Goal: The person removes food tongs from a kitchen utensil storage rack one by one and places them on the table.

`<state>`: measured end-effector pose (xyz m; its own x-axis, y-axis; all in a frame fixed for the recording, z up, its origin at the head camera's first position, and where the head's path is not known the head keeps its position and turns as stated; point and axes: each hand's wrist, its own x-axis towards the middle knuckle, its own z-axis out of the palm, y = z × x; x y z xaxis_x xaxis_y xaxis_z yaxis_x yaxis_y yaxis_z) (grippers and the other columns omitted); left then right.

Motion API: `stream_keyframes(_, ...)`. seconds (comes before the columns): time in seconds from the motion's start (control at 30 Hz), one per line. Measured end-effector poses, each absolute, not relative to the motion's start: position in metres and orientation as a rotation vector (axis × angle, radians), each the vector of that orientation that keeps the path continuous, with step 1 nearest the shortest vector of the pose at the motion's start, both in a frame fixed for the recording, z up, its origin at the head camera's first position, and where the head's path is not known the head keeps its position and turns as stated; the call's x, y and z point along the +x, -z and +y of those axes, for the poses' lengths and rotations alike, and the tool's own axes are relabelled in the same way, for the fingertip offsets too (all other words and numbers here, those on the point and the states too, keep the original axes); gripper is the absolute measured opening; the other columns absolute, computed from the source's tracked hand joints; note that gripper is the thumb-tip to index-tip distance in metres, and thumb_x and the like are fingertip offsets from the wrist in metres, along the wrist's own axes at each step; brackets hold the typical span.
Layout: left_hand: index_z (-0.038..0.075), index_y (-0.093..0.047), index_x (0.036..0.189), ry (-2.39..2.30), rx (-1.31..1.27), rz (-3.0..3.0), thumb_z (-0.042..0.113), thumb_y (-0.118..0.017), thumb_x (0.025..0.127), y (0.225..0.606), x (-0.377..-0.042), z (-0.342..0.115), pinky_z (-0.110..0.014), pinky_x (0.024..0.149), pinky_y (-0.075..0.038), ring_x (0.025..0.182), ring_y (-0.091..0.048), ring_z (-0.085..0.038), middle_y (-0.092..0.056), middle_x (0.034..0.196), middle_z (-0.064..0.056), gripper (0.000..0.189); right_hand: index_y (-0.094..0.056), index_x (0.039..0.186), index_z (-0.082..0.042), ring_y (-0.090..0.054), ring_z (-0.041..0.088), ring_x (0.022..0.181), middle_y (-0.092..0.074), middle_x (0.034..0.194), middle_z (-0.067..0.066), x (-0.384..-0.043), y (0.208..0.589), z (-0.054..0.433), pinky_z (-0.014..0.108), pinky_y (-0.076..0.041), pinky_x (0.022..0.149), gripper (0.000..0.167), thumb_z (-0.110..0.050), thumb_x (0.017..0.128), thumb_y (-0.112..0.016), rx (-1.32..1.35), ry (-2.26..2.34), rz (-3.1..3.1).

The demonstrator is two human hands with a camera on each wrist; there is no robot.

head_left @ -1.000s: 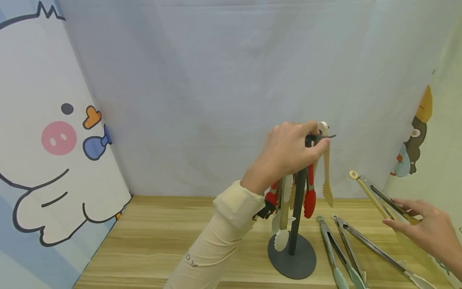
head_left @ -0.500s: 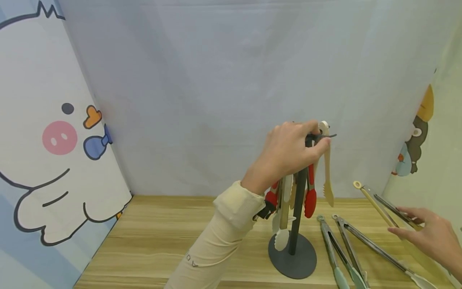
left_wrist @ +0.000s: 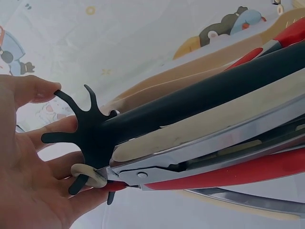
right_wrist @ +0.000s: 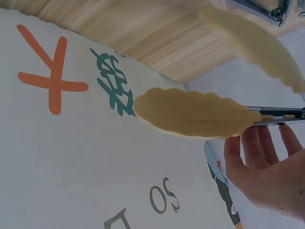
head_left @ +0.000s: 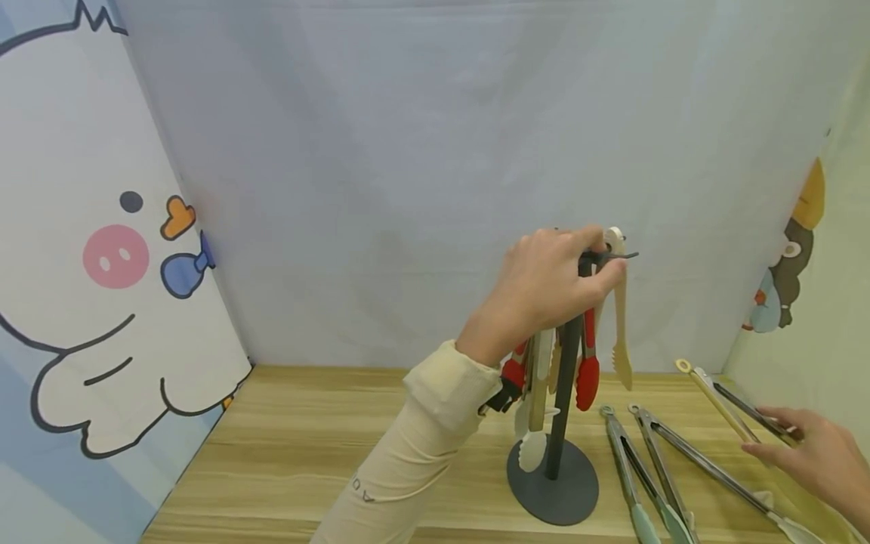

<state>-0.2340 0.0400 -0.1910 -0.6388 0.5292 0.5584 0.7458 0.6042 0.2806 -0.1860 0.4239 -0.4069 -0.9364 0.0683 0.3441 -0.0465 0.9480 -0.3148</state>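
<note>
My left hand (head_left: 550,279) grips the top of a dark hook stand (head_left: 563,378). In the left wrist view, the thumb meets one hook's tip, while the fingers (left_wrist: 57,167) curl behind the hooks. Hanging from the stand are red tongs (head_left: 587,381), beige tongs (head_left: 621,340) and tongs with white heads (head_left: 532,453). At the right, my right hand (head_left: 819,457) holds yellow tongs (head_left: 722,406) between thumb and fingers, ring end pointing away. The right wrist view shows their scalloped yellow heads (right_wrist: 195,112) spread apart.
Green-tipped tongs (head_left: 621,449) lie on the wooden table (head_left: 306,453) right of the stand's round base (head_left: 578,506). Beside them are spread steel tongs with pale tips (head_left: 714,472). A grey cloth wall (head_left: 374,189) stands behind, printed panels at both sides.
My right hand has lowered the yellow tongs and carried them slightly right, nearer the table. The left hand keeps its grip on the stand, and the hanging tongs stay put.
</note>
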Motion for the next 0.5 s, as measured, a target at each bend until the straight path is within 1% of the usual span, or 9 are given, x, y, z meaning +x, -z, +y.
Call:
stream_keyframes(0.17,0.023,-0.057,0.091,0.68,-1.012,-2.424,0.04,-0.05,0.094,0.191,-0.234,0.04,-0.023,0.051,-0.033,0.057,-0.042,-0.009,-0.05,0.062,0.007,0.019,-0.062,0.103,0.012,-0.06,0.039,0.069,-0.063,0.083,0.027,-0.187,0.413,0.43,0.042,-0.045,0.049,0.065,-0.033,0.063,-0.086,0.005,-0.458,-2.759)
stream_keyframes(0.33,0.022,-0.057,0.092,0.679,-1.011,-2.431,0.04,-0.049,0.095,0.19,-0.234,0.04,-0.023,0.05,-0.033,0.057,-0.042,-0.01,-0.05,0.063,0.006,0.019,-0.061,0.104,0.013,-0.06,0.042,0.069,-0.062,0.083,0.03,-0.189,0.419,0.435,0.046,-0.047,0.051,0.065,-0.033,0.064,-0.085,0.021,-0.448,-2.791)
stream_keyframes(0.5,0.022,-0.057,0.092,0.675,-1.016,-2.438,0.04,-0.049,0.095,0.19,-0.235,0.039,-0.023,0.051,-0.032,0.057,-0.042,-0.01,-0.05,0.064,0.006,0.02,-0.059,0.104,0.015,-0.059,0.044,0.07,-0.061,0.084,0.033,-0.189,0.426,0.442,0.047,-0.048,0.053,0.066,-0.032,0.066,-0.085,0.004,-0.455,-2.825)
